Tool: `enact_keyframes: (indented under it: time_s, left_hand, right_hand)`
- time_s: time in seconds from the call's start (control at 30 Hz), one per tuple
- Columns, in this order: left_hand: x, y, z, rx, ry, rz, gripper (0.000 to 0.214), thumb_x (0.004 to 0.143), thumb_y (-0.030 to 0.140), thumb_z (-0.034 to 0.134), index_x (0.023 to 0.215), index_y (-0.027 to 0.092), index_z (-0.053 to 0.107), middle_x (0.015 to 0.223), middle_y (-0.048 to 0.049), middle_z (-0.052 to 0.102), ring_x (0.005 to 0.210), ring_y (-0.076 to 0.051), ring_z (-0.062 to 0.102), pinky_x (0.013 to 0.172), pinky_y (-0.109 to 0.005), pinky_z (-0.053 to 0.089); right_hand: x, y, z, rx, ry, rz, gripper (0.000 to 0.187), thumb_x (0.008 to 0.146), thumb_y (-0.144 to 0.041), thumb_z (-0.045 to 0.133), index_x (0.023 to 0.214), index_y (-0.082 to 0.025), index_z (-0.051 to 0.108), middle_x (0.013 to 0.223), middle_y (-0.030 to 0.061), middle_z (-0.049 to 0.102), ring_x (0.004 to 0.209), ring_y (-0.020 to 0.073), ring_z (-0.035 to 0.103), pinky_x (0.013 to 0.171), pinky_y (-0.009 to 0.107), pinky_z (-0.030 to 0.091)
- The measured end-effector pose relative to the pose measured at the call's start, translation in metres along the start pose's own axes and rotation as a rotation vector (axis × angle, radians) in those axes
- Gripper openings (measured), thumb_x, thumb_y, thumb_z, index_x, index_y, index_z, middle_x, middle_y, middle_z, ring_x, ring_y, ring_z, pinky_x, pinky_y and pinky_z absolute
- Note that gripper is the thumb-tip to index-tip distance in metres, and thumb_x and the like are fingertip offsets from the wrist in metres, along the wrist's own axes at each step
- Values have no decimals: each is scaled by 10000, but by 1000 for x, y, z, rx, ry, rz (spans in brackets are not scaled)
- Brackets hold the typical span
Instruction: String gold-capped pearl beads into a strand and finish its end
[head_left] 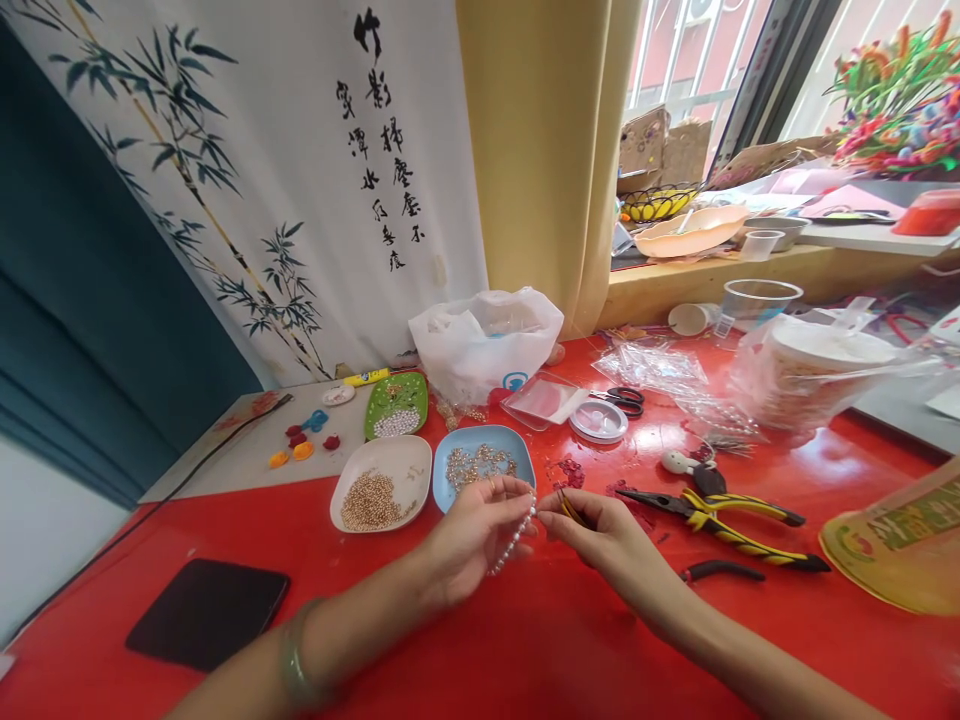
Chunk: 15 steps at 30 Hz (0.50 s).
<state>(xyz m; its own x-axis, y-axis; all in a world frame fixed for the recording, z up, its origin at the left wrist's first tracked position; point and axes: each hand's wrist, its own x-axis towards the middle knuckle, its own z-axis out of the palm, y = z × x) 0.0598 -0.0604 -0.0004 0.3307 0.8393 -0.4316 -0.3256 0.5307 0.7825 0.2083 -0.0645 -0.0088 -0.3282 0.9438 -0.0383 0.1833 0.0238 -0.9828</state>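
My left hand (480,535) is closed on a strand of pearly beads (512,543), which curves down below the fingertips. Close beside it, my right hand (589,525) pinches at the strand's upper end. A slim yellow and dark thing (571,508) shows between the right fingers; its kind is partly hidden. Just behind the hands, a blue dish (525,447) holds gold-coloured small pieces (480,463). A white dish (420,465) to its left contains small gold beads (371,500). Farther back, a green tray (420,390) bears white beads (397,423).
Yellow-black needle-nose pliers (720,520) and another dark handle (724,570) lie right. Behind are scissors (622,400), a round lid (598,422), a white plastic bag (487,340) and clear packets (652,370). A yellow container (900,545) stands right; a black flat object (210,612) lies left.
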Motion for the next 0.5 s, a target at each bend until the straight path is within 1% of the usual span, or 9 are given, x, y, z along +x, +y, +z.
enact_keyframes:
  time_s: [0.1,0.27,0.37,0.43,0.5]
  left_hand:
    - [0,1,-1,-14,-5,-8,197,668,181,641,806,134,508,680,3,518,526,-60,497,458,-178,392]
    - [-1,2,-1,-13,-10,-10,191,680,194,632,824,138,521,664,9,507,537,-56,496,473,-171,396]
    - [-1,1,-1,12,-28,-8,185,673,173,626,826,129,530,654,6,518,533,-60,498,474,-177,398]
    - [-1,0,-1,21,-38,-5,176,669,165,621,818,126,535,648,5,525,528,-63,501,473,-182,403]
    - [0,-1,0,27,-47,-3,161,662,159,619,797,122,539,634,5,526,523,-63,500,475,-183,408]
  right_hand:
    - [0,0,-1,-40,39,-33,224,755,-335,474,600,-175,496,567,-36,423,512,94,359,480,220,287]
    - [1,0,-5,-93,88,-80,203,780,-322,453,649,-182,518,605,-21,470,540,110,405,496,224,317]
    - [0,1,-6,-81,108,-98,167,789,-329,459,778,-184,542,628,-21,480,572,119,432,522,226,343]
    - [-1,2,-6,-69,106,-111,199,797,-348,464,888,-186,537,623,-29,469,575,120,431,525,225,348]
    - [-1,3,-6,-64,75,-115,200,794,-357,479,859,-181,547,619,-28,471,581,118,435,533,223,354]
